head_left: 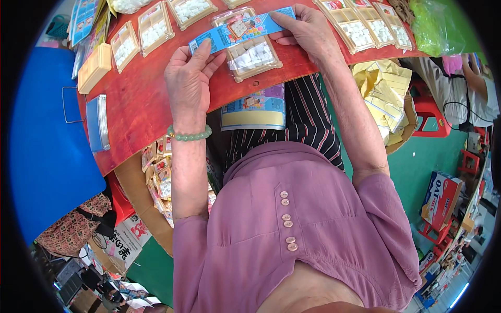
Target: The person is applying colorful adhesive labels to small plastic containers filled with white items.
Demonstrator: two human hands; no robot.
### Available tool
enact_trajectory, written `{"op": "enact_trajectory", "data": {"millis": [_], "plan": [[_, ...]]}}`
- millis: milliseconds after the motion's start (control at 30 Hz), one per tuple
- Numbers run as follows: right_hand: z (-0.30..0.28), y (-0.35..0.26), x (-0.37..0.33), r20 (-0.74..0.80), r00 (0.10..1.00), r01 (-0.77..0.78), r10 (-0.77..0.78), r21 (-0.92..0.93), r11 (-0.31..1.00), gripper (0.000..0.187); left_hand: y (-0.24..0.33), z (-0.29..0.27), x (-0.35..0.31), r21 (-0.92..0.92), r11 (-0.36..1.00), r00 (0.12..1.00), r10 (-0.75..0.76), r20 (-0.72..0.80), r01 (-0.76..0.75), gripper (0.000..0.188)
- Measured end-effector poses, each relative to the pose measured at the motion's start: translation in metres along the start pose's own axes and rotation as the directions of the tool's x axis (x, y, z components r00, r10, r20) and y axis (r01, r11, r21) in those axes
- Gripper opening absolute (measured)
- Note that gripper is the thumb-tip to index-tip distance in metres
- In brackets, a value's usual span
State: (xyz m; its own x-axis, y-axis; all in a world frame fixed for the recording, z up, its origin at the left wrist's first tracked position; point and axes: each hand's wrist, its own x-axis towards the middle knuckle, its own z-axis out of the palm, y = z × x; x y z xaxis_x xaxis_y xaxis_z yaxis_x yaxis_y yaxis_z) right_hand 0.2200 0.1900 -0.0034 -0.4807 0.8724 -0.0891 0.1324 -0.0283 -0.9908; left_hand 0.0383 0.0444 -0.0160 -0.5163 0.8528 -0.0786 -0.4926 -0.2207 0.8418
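Observation:
A blue printed card strip (pixel 241 29) is stretched between my two hands above the red table. My left hand (pixel 194 70) pinches its left end between thumb and fingers. The right end sits in the grip of my right hand (pixel 304 30). Beneath the strip lies a beige tray (pixel 254 58) of small white pieces, wrapped in clear film; the strip covers part of it. More blue printed cards (pixel 255 108) rest on my lap below the table edge.
Similar trays stand at the back left (pixel 155 28) and back right (pixel 360 32). Stacked empty beige trays (pixel 94 68) and a clear-and-blue stack (pixel 97 122) line the left edge. Cardboard boxes hold packed trays (pixel 162 177) and yellow paper (pixel 381 99). Green plastic bags (pixel 436 28) lie far right.

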Motion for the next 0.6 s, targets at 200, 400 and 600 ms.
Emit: {"op": "enact_trajectory", "data": {"millis": [200, 400, 600], "plan": [[-0.0014, -0.0041, -0.0062, -0.051, 0.998, 0.019, -0.021, -0.033, 0.999, 0.024, -0.0006, 0.0017, -0.0007, 0.02, 1.0, 1.0, -0.011, -0.004, 0.011, 0.014], [-0.0014, -0.0091, -0.0053, -0.07, 0.994, 0.077, -0.082, -0.074, 0.994, 0.026, -0.0027, 0.0047, -0.0007, 0.027, 0.997, 0.997, 0.075, 0.0, -0.075, 0.013], [0.0006, -0.005, -0.0049, -0.071, 0.994, 0.08, -0.082, -0.032, 0.996, 0.026, -0.0049, 0.0083, -0.005, 0.057, 0.997, 0.999, 0.048, 0.016, -0.049, 0.012]]}}
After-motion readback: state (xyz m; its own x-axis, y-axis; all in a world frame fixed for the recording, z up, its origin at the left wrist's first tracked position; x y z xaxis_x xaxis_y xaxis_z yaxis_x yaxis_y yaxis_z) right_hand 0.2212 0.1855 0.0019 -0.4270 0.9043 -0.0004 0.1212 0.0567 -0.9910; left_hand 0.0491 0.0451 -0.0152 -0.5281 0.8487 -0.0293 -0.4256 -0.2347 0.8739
